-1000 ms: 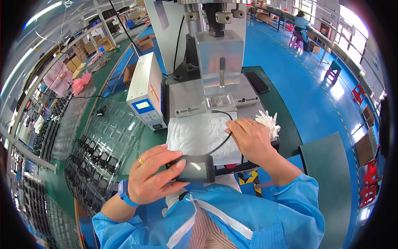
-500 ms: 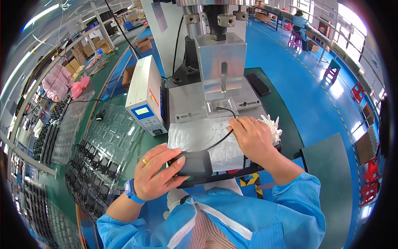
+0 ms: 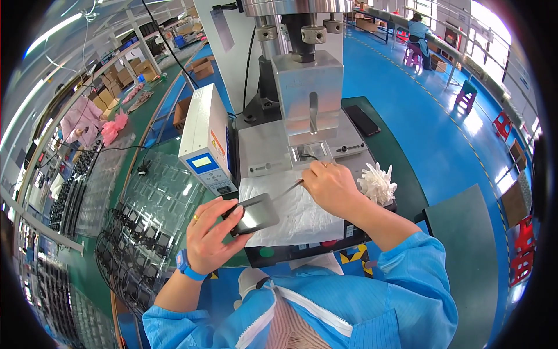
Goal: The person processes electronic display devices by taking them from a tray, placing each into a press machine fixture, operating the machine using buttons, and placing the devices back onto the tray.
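Note:
My left hand [image 3: 212, 232] is closed on one end of a flat black rectangular device [image 3: 258, 214] with rounded corners and a glossy face. It is held tilted above a white cloth-like sheet [image 3: 296, 224]. From the device a thin dark cable [image 3: 292, 187] runs to my right hand [image 3: 330, 187], whose fingers pinch it. Past those fingers the cable goes on into a small metal fixture [image 3: 311, 152] on the press base. Directly above the fixture hangs a large silvery metal block [image 3: 308, 96]. My right fingertips hide part of the cable.
Left of the press stands a white control box [image 3: 204, 136] with a small screen. A phone [image 3: 361, 119] lies to the right, and crumpled white material [image 3: 378, 183] sits by my right wrist. Clear plastic trays [image 3: 157, 189] and coiled black cables [image 3: 125, 250] cover the left bench. A person [image 3: 419, 38] sits far off.
My left hand has raised and tilted the device, bringing its glossy face into the light. My right hand has shifted left along the cable, closer to the fixture's front.

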The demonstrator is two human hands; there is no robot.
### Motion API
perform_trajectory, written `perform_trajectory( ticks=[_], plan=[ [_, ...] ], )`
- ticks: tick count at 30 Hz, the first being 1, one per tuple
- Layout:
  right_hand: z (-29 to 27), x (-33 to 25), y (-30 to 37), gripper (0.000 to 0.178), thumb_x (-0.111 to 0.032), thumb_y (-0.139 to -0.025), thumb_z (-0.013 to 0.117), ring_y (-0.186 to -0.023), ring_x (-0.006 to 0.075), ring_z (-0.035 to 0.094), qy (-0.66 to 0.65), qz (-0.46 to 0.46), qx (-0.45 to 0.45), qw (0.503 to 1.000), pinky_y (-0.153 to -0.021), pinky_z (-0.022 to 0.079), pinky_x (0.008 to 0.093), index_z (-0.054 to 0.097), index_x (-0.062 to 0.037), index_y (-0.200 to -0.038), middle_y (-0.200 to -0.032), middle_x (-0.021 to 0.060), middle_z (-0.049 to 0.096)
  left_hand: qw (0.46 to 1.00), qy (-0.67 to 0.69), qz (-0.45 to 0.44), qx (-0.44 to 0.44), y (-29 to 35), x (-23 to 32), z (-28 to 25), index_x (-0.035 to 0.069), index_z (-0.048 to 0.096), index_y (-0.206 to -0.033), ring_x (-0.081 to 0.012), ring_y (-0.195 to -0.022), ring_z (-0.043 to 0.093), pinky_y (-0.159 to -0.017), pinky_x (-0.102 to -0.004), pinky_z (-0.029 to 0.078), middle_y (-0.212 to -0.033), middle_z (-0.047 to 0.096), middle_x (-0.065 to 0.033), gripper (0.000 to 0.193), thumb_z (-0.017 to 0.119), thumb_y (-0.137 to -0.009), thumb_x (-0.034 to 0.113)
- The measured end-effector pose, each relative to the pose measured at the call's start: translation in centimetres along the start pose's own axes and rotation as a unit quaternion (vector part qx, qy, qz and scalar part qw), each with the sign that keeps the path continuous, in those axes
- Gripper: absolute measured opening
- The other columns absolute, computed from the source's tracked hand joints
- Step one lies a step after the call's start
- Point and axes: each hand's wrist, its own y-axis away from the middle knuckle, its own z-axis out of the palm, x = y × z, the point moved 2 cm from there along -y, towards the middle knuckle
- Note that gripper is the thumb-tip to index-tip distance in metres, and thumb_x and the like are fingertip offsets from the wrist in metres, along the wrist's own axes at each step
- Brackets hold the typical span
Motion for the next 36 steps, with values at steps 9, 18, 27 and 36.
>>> perform_trajectory(
  ticks=[9, 18, 27, 36],
  plan=[
    [-0.6, -0.7, 0.0, 0.009, -0.014, -0.079, 0.062, -0.061, 0.0221, 0.054, -0.016, -0.013, -0.003, 1.000, -0.053, 0.044, 0.0299, 0.057, -0.0076, -0.075, -0.076, 0.0069, 0.048, 1.000, 0.015, -0.019, 0.010, 1.7, -1.6, 0.1, 0.003, 0.066, -0.105, -0.0300, -0.095, 0.059, -0.088, -0.0430, 0.049, -0.111, 0.062, -0.0133, 0.051, 0.080, -0.056, 0.004],
    [2.8, -0.8, -0.5, 0.007, -0.012, -0.079, 0.060, -0.062, 0.0244, 0.056, -0.089, 0.036, -0.116, 0.989, -0.055, 0.045, 0.0330, 0.057, -0.0066, -0.076, -0.077, 0.0081, 0.050, 0.999, -0.023, -0.024, 0.040, -0.4, -1.2, 0.7, 0.003, 0.066, -0.103, -0.0284, -0.092, 0.061, -0.086, -0.0391, 0.051, -0.109, 0.063, -0.0115, 0.049, 0.081, -0.056, 0.003],
    [3.8, 0.9, 0.6, 0.017, -0.012, -0.079, 0.059, -0.077, 0.0272, 0.058, -0.093, 0.082, -0.125, 0.984, -0.066, 0.048, 0.0329, 0.059, -0.0063, -0.095, -0.087, 0.0091, 0.054, 1.000, 0.003, 0.003, 0.031, -1.1, -0.4, 1.7, 0.003, 0.066, -0.104, -0.0286, -0.093, 0.060, -0.081, -0.0373, 0.049, -0.110, 0.063, -0.0119, 0.050, 0.080, -0.056, 0.003],
    [1.5, 1.6, 4.7, 0.028, -0.004, -0.077, 0.058, -0.091, 0.0267, 0.053, -0.124, 0.105, 0.028, 0.986, -0.080, 0.044, 0.0341, 0.059, -0.0049, -0.105, -0.104, 0.0087, 0.055, 0.998, 0.013, -0.060, 0.022, -4.3, -6.5, 11.5, 0.001, 0.068, -0.098, -0.0235, -0.085, 0.059, -0.078, -0.0321, 0.049, -0.103, 0.064, -0.0083, 0.037, 0.078, -0.063, 0.009]
  ],
)
